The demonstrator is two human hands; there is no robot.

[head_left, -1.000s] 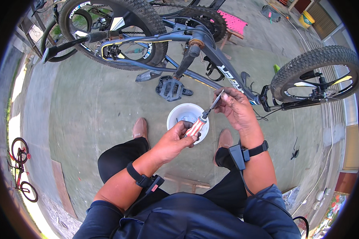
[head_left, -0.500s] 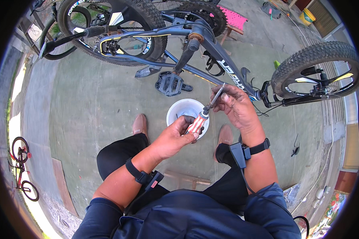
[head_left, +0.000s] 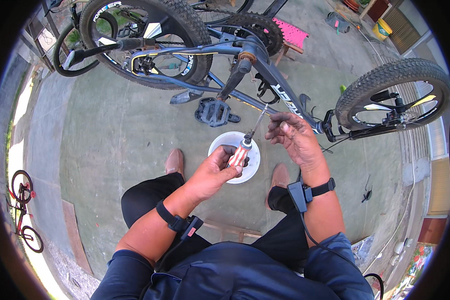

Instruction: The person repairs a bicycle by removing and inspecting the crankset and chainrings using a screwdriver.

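My left hand (head_left: 219,165) is closed round the red-and-white striped handle of a screwdriver (head_left: 239,156), its shaft pointing up and away to the right. A dark, greasy-looking clump (head_left: 248,137) sits where shaft meets handle. My right hand (head_left: 296,135), fingertips blackened, is just right of the shaft with fingers loosely bent and apart; I see nothing in it. Below the screwdriver a white bowl (head_left: 253,164) stands on the ground, partly hidden by my left hand. Beyond my hands is an upturned blue-grey bicycle (head_left: 272,75), its black pedal (head_left: 214,112) nearest the bowl.
The bicycle's front wheel (head_left: 392,92) is at right, its rear wheel (head_left: 197,30) at upper left. A pink-topped bench (head_left: 291,34) and yellow bucket (head_left: 382,29) stand farther back. A small red bicycle (head_left: 22,210) is at far left. My shoes (head_left: 175,162) flank the bowl.
The screwdriver and my left hand have shifted slightly left. My right hand's fingers, close against the shaft before, are now apart from it. The whole view has tilted a little.
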